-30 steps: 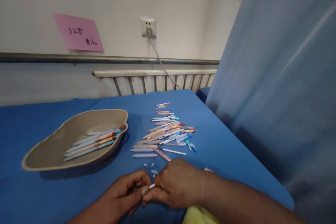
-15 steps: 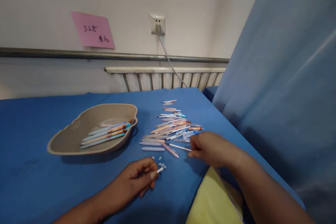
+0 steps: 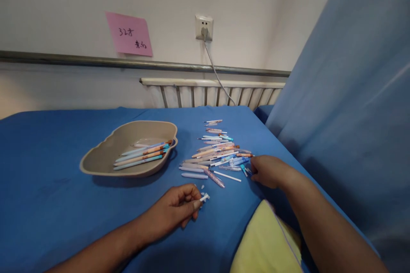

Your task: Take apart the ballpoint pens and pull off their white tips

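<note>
My left hand (image 3: 182, 205) is closed in a pinch on a slim white stick, perhaps a pen refill (image 3: 204, 197), whose end sticks out past the thumb. Small whitish bits (image 3: 203, 187) lie on the blue cloth beside those fingertips. At the right edge of a spread of pen parts (image 3: 218, 150), my right hand (image 3: 267, 172) is bent down with curled fingers. A short teal pen part (image 3: 244, 170) lies by its fingertips; what they hold, if anything, is hidden. Left of this hand lie a white refill (image 3: 227, 176) and a pinkish clear barrel (image 3: 214, 178).
A beige tray (image 3: 96, 166) at the left holds several assembled pens (image 3: 141, 160). Yellow cloth (image 3: 265, 243) covers something at the front right. A blue curtain (image 3: 358, 94) hangs on the right. Behind the blue-covered surface (image 3: 57, 145) runs a white rail (image 3: 208, 82).
My right hand has moved off the white refill's end to the right side of the spread, by the teal part. My left hand keeps its pinch. The whole view has shifted a little.
</note>
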`<action>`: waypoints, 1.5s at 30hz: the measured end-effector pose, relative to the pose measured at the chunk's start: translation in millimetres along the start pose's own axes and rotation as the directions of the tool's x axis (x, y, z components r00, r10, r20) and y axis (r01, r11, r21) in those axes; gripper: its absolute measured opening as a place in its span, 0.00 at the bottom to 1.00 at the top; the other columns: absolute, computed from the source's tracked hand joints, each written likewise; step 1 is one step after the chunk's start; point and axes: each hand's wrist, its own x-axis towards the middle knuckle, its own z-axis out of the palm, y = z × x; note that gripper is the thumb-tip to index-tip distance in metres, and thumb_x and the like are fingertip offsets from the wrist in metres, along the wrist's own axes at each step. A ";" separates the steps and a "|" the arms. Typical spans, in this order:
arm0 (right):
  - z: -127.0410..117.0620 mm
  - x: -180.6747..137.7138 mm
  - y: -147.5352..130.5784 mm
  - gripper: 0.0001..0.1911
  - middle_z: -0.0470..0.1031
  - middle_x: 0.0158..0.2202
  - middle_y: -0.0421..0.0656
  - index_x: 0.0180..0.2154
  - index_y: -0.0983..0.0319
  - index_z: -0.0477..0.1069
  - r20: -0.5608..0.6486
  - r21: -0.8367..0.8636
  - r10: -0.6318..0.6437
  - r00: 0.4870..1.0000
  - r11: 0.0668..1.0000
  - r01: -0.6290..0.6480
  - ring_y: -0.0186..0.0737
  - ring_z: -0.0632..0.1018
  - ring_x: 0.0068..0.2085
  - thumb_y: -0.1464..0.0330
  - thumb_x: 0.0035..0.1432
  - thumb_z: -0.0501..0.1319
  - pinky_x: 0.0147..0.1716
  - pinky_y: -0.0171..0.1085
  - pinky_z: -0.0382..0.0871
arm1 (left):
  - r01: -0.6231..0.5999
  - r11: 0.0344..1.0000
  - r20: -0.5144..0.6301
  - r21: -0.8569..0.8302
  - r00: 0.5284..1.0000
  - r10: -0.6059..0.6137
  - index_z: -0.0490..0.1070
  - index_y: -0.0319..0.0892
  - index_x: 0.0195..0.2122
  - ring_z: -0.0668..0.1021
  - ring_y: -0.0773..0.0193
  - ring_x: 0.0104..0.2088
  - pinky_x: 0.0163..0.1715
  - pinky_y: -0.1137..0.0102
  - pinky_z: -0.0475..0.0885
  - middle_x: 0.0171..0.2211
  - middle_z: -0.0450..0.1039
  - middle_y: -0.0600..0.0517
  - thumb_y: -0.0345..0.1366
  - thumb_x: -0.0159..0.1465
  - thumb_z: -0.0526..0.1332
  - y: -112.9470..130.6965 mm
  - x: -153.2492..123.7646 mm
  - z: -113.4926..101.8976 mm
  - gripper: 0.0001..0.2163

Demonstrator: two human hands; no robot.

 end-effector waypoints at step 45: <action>7.1 -1.1 -29.6 0.06 0.75 0.32 0.42 0.35 0.61 0.68 -0.104 0.139 -0.205 0.973 0.966 0.218 0.35 0.71 0.30 0.66 0.55 0.59 0.25 0.32 0.52 | -0.012 1.000 0.033 -0.024 0.999 0.013 0.65 0.39 0.31 0.65 0.73 0.20 0.19 0.77 0.60 0.22 0.67 0.57 0.45 0.60 0.60 -2.0 0.3 1.5 0.13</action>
